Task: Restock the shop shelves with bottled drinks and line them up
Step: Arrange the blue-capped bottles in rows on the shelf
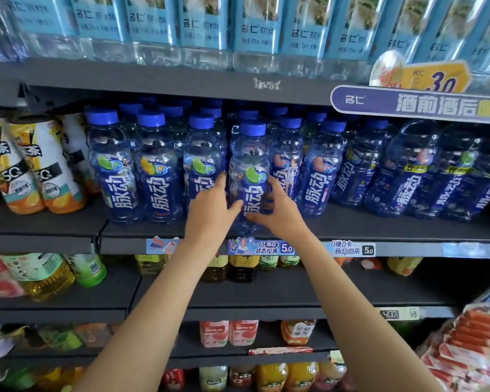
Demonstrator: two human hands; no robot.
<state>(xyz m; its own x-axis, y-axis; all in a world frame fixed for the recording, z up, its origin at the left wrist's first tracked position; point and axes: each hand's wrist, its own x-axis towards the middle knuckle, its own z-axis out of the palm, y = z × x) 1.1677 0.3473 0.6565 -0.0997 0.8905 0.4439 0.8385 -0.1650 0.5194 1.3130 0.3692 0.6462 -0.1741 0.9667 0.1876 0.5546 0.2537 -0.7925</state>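
A blue-capped bottle with a lime label [248,176] stands at the front edge of the dark middle shelf [379,230], a little forward of the row of like blue bottles [157,171]. My left hand [210,210] holds its left side, thumb across the front of the label. My right hand [277,210] wraps its right side, fingers curled behind it. Both forearms reach up from below. The bottle's base is hidden behind my hands.
Orange-and-white tea bottles [40,171] lean at the left of the same shelf. Pale blue bottles [255,26] fill the shelf above. Lower shelves hold yellow, green and pink drinks [227,332]. Price tags [260,247] line the shelf edge. Red snack packs [470,343] hang at the lower right.
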